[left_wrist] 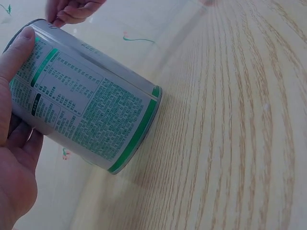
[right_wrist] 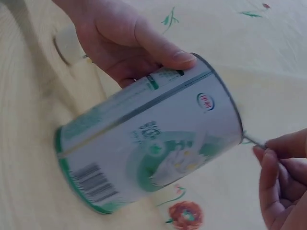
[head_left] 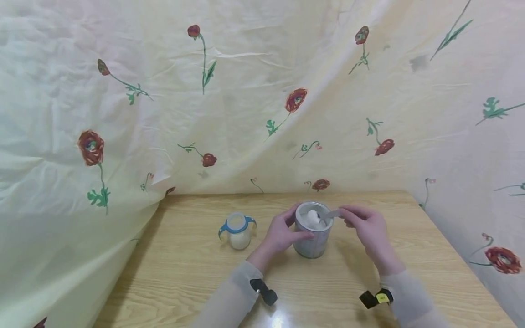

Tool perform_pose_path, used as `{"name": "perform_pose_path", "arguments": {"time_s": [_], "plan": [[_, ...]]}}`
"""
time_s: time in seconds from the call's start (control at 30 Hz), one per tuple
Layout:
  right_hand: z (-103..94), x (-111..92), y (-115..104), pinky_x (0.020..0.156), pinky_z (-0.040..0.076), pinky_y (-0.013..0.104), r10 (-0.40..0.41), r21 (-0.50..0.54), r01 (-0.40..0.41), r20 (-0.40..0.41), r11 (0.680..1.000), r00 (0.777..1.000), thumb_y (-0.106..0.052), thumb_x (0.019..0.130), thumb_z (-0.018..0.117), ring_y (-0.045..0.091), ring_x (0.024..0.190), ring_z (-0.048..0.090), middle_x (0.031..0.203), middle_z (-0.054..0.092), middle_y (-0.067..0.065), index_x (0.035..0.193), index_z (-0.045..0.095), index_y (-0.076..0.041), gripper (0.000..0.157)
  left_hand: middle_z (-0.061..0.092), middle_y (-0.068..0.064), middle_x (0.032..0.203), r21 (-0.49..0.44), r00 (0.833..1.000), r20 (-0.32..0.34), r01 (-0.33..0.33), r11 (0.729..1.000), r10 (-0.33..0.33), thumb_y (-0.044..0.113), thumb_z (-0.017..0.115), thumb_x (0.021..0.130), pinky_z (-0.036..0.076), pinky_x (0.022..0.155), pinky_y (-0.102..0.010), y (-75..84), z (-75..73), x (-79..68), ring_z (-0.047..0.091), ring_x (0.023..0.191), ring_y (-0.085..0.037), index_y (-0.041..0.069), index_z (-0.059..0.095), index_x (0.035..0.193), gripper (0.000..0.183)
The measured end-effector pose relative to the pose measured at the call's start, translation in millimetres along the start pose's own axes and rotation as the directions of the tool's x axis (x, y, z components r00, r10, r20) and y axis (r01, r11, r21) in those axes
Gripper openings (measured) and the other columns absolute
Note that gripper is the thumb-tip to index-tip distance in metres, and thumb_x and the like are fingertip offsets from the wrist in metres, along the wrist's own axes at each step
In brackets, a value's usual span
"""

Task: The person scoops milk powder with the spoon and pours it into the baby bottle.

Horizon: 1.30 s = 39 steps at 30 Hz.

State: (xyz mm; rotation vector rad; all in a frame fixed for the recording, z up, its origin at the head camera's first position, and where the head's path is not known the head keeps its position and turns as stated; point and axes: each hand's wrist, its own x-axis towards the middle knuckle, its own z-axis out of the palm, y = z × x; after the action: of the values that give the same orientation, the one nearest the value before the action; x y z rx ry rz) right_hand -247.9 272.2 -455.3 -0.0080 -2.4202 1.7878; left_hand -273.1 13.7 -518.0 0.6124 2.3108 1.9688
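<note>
An open milk powder tin (head_left: 310, 246) stands upright on the table, with white powder (head_left: 313, 219) visible inside. My left hand (head_left: 283, 234) grips the tin from its left side, thumb on the near wall near the rim. Green and white printing covers the tin (left_wrist: 91, 100) in the left wrist view. At the tin's right rim, my right hand (head_left: 367, 228) pinches the handle of a grey scoop (head_left: 332, 214) between thumb and fingers. The scoop's other end reaches down into the tin and is partly lost in the powder. In the right wrist view only a thin handle (right_wrist: 254, 140) shows.
A baby bottle (head_left: 239, 239) with a blue two-handled collar and whitish lower body stands left of the tin. Behind the wooden table (head_left: 184, 282) hangs a cream cloth (head_left: 246, 114) with red flowers, and it also falls along both sides.
</note>
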Motion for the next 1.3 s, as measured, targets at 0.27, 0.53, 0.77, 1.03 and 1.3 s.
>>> {"name": "perform_pose_path", "arguments": {"time_s": [0.27, 0.53, 0.77, 1.03, 1.3], "plan": [[9.4, -8.9, 12.6, 0.083, 0.061, 0.018, 0.039, 0.227, -0.015, -0.1, 0.974, 0.994, -0.024, 0.102, 0.077, 0.004, 0.089, 0.073, 0.102, 0.079, -0.013, 0.132, 0.069, 0.01, 0.046, 0.046, 0.014, 0.164, 0.006, 1.0, -0.006, 0.007, 1.0, -0.007, 0.029, 0.096, 0.083, 0.039, 0.123, -0.039, -0.2, -0.5, -0.7, 0.045, 0.15, -0.013, 0.028, 0.047, 0.163, 0.094], [14.1, -10.1, 15.7, 0.083, 0.06, 0.016, 0.044, 0.235, -0.003, -0.168, 0.972, 0.985, -0.022, 0.102, 0.077, 0.005, 0.087, 0.074, 0.101, 0.079, -0.015, 0.129, 0.072, 0.007, 0.04, 0.045, 0.009, 0.166, 0.0, 1.0, -0.002, 0.004, 1.0, -0.004, 0.03, 0.096, 0.083, 0.039, 0.123, -0.037, -2.2, -0.5, -0.5, 0.044, 0.15, -0.013, 0.029, 0.047, 0.163, 0.094], [18.8, -8.7, 19.2, 0.079, 0.06, 0.016, 0.034, 0.265, 0.03, -0.234, 0.964, 0.972, -0.014, 0.101, 0.077, 0.006, 0.083, 0.074, 0.096, 0.08, -0.013, 0.124, 0.076, 0.006, 0.031, 0.046, 0.016, 0.163, 0.01, 1.0, -0.004, -0.01, 1.0, 0.01, 0.029, 0.096, 0.083, 0.04, 0.122, -0.032, -2.8, -0.8, 0.2, 0.046, 0.149, -0.012, 0.025, 0.047, 0.163, 0.094], [22.2, -8.0, 23.0, 0.079, 0.06, 0.016, 0.039, 0.271, 0.032, -0.251, 0.962, 0.967, -0.015, 0.101, 0.077, 0.006, 0.082, 0.073, 0.097, 0.08, -0.013, 0.124, 0.076, 0.006, 0.031, 0.045, 0.014, 0.164, 0.017, 1.0, -0.004, 0.003, 1.0, -0.003, 0.031, 0.095, 0.084, 0.04, 0.122, -0.032, -3.2, -1.2, -0.1, 0.046, 0.149, -0.012, 0.022, 0.045, 0.165, 0.095], [22.8, -6.6, 26.2, 0.08, 0.06, 0.016, 0.049, 0.317, 0.034, -0.249, 0.948, 0.967, -0.014, 0.101, 0.077, 0.007, 0.083, 0.074, 0.099, 0.08, -0.012, 0.126, 0.074, 0.007, 0.032, 0.046, 0.014, 0.163, 0.016, 1.0, -0.001, 0.017, 1.0, -0.017, 0.03, 0.095, 0.084, 0.04, 0.122, -0.033, -3.0, -1.5, -0.1, 0.045, 0.149, -0.013, 0.02, 0.045, 0.165, 0.096]]}}
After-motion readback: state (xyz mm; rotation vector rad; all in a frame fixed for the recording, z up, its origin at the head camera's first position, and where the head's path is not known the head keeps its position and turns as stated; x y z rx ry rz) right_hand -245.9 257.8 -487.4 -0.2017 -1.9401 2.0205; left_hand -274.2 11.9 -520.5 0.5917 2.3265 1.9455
